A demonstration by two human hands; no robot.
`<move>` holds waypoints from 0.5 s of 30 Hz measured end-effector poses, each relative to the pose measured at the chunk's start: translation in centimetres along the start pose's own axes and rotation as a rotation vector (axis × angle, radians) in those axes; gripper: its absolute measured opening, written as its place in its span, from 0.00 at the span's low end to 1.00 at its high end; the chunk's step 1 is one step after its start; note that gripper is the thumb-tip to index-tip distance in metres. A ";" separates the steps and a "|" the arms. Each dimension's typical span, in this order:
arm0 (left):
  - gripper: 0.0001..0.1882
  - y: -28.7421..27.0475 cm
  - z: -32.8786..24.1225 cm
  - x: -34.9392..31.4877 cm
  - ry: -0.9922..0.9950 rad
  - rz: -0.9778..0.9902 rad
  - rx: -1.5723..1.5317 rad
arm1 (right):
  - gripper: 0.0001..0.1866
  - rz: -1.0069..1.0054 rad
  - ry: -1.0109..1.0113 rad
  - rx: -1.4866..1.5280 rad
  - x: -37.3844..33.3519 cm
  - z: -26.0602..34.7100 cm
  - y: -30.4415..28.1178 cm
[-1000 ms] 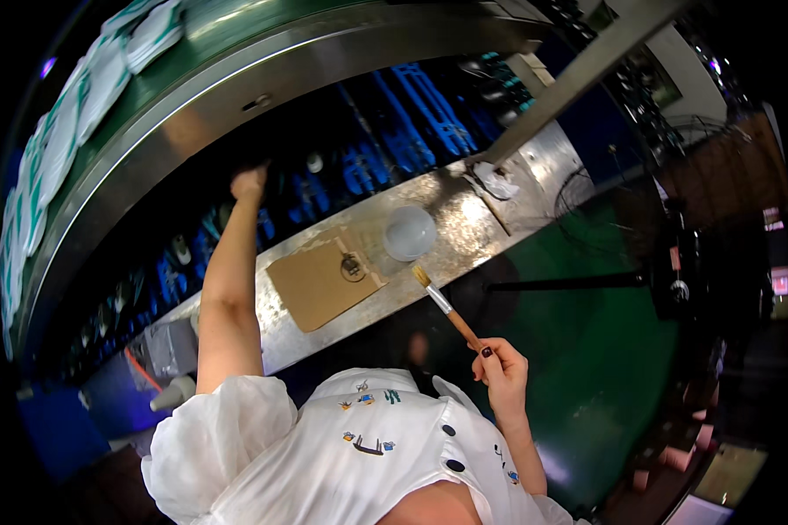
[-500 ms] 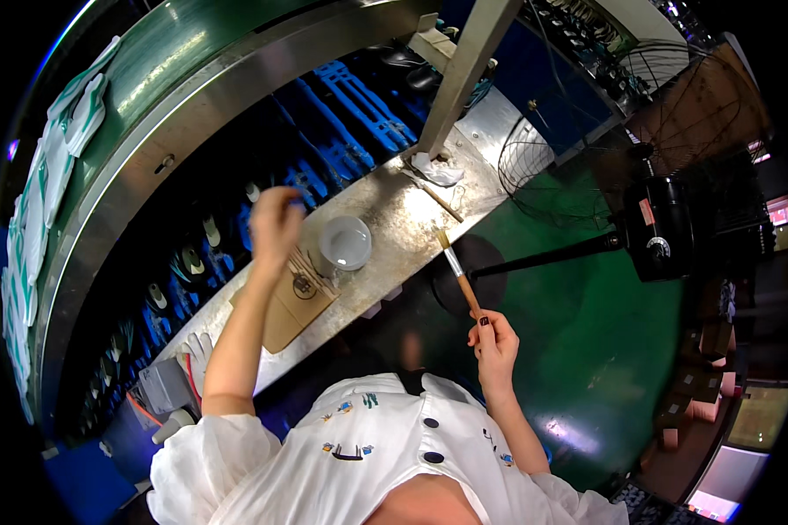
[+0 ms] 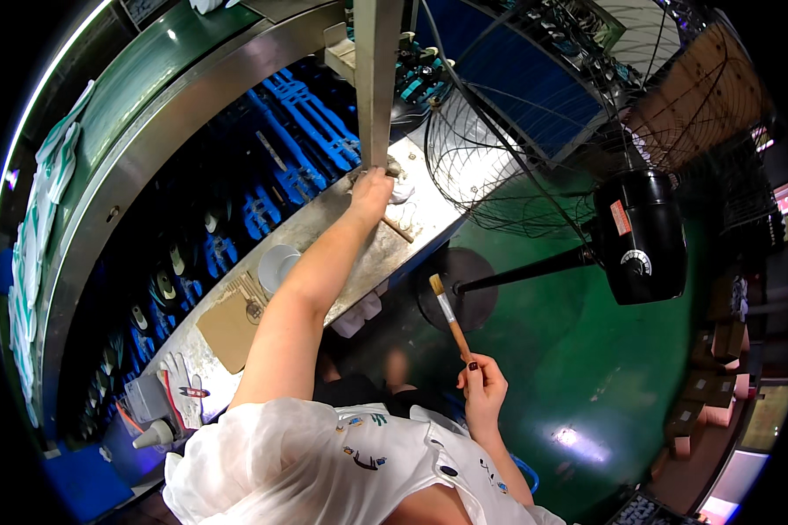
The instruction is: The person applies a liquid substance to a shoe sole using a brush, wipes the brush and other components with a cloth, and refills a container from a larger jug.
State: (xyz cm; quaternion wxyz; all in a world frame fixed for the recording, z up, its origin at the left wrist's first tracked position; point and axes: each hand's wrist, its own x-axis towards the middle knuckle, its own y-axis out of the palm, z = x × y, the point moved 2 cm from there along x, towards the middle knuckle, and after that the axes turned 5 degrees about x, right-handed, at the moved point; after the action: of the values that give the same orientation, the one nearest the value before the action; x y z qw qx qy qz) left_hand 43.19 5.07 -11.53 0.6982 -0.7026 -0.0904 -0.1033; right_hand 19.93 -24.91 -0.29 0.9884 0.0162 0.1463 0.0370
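My right hand [image 3: 483, 391] is closed round the wooden handle of a paintbrush [image 3: 453, 324]. Its pale bristles point up and away, over the green floor. Stretched far across the metal ledge, my left hand [image 3: 373, 194] is at the foot of a metal post [image 3: 374, 87], beside a crumpled white cloth [image 3: 402, 190]. The fingertips are hidden, so what they touch does not show. Under my left forearm stands a white bowl [image 3: 276, 265], partly covered by it. A thin stick [image 3: 397, 229] lies on the ledge near my left wrist.
A flattened cardboard piece [image 3: 226, 331] and white gloves [image 3: 177, 385] lie on the ledge [image 3: 341, 293]. Shoes on blue holders [image 3: 306, 114] line its far side, below a curved green conveyor [image 3: 162, 66]. A black fan [image 3: 641, 232] with a wire cage stands at right.
My left hand has moved right and away, from above the shoe holders to the post's foot. The brush remains in my right hand, and the view has shifted.
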 end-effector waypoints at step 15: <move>0.05 -12.8 -2.8 -6.6 -0.706 -0.033 -1.875 | 0.08 0.122 -0.164 0.123 2.7 2.6 1.6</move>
State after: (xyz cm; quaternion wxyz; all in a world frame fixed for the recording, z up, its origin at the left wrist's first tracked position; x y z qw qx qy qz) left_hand 33.30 2.51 -1.03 -0.2059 -0.9583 -0.1846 0.0720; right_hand 23.17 -23.18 1.44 0.9901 0.0887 0.0657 0.0868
